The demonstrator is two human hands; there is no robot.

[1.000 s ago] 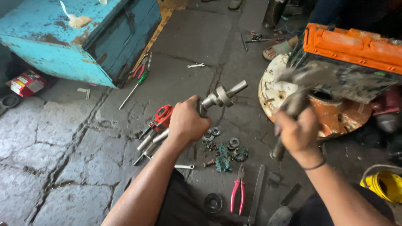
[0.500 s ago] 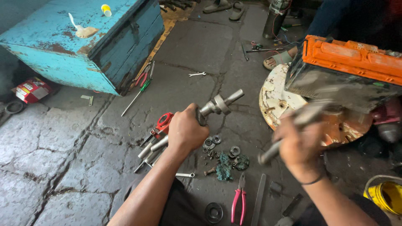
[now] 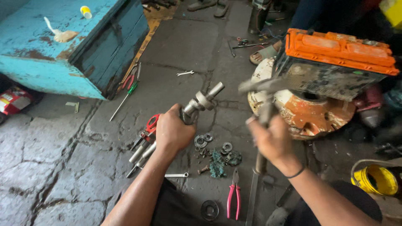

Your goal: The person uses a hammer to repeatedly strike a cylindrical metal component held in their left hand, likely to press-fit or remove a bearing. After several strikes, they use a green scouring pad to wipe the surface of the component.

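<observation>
- Head-cam view looking down at a person's 2 bare arms over a cracked stone workshop floor (image 3: 63,167)
- Left hand (image 3: 173,132) is a closed fist, clamped round a metal shaft (image 3: 201,101); its fingers are wrapped tight, no gap showing
- Shaft's long axis runs diagonally: free stepped end points up and to the right, away from the body; the other end is hidden in the fist
- Right hand (image 3: 272,140) sits to the right of the shaft tip, apart from it; it's curled shut on the handle of a hammer (image 3: 261,94), badly motion-blurred
- Hammer handle stands roughly upright, its head just right of the shaft tip, at about the same height, not touching
- So shaft tip lies up-left of the right hand; the right is the nearer free hand to it
- On the floor btwn the arms: washers (image 3: 203,140), pink-handled pliers (image 3: 234,196)
- Further off: blue wooden chest (image 3: 54,46) at left, orange-topped battery (image 3: 335,62) at right, resting on a rusty round plate
</observation>
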